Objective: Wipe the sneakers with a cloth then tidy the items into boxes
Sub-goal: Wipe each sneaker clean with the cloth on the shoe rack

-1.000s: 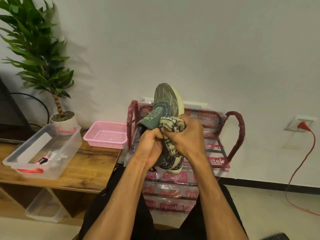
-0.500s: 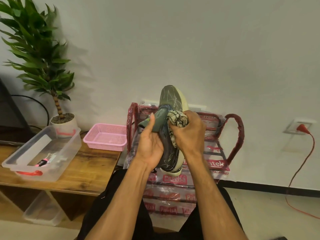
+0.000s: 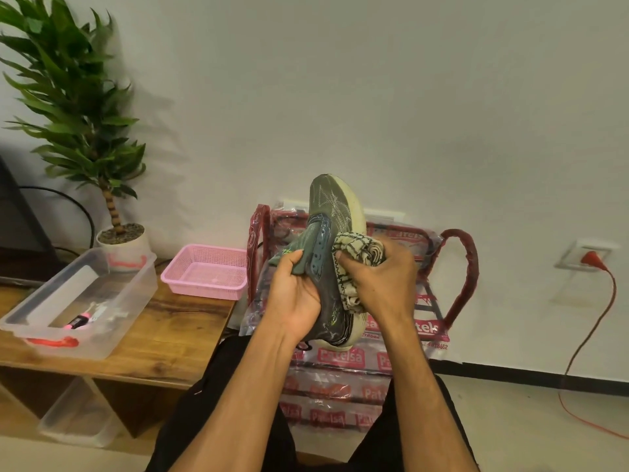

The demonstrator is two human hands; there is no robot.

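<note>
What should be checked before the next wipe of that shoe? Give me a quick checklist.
1. Left hand grips the sneaker by its tongue side: ok.
2. Right hand holds the cloth bunched against the sneaker's side: ok.
3. Sneaker's surface wiped clean: cannot tell.
4. Clear box open to take items: ok.
5. Second sneaker located: cannot tell, none in view.

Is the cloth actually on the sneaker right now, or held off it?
Touching. In the head view the right hand presses the bunched cloth against the side of the sneaker, with no gap.
</note>
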